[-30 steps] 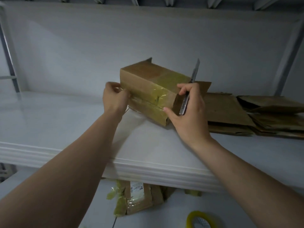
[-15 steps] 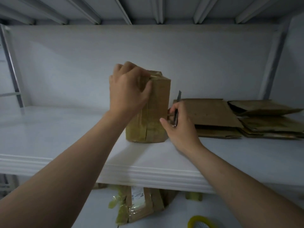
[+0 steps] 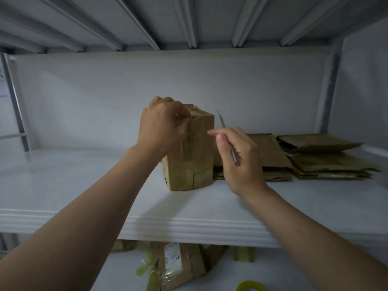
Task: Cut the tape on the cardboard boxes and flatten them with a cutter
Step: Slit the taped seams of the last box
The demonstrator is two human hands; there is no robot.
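Head view
Shelf (image 3: pixel 63 185): white, running across the middle of the frame, with a ribbed underside of another shelf along the top.
Box (image 3: pixel 197 156): brown cardboard, standing upright on end at the centre of the shelf, yellowish tape down its near face and over its top.
Flat boxes (image 3: pixel 315 158): a low stack of flattened cardboard at centre right, lying on the shelf, just beside the box on its right.
In the way: the left hand covers the box's upper left corner; the right hand hides the near left end of the flat stack.
Lower level: taped cardboard packages (image 3: pixel 178 267) at bottom centre, one with a white label; a yellow-green ring (image 3: pixel 252 286), cut off by the bottom edge.
Left hand (image 3: pixel 163 124): fingers curled over the box's top left edge, pinching at loose tape there; it touches the box.
Right hand (image 3: pixel 237 152): to the right of the box, clenched around the cutter (image 3: pixel 233 152), forefinger stretched toward the box's right side; contact with the box is not clear because of blur.
Cutter: thin metal body across the palm, blade pointing up above the hand, clear of the box.
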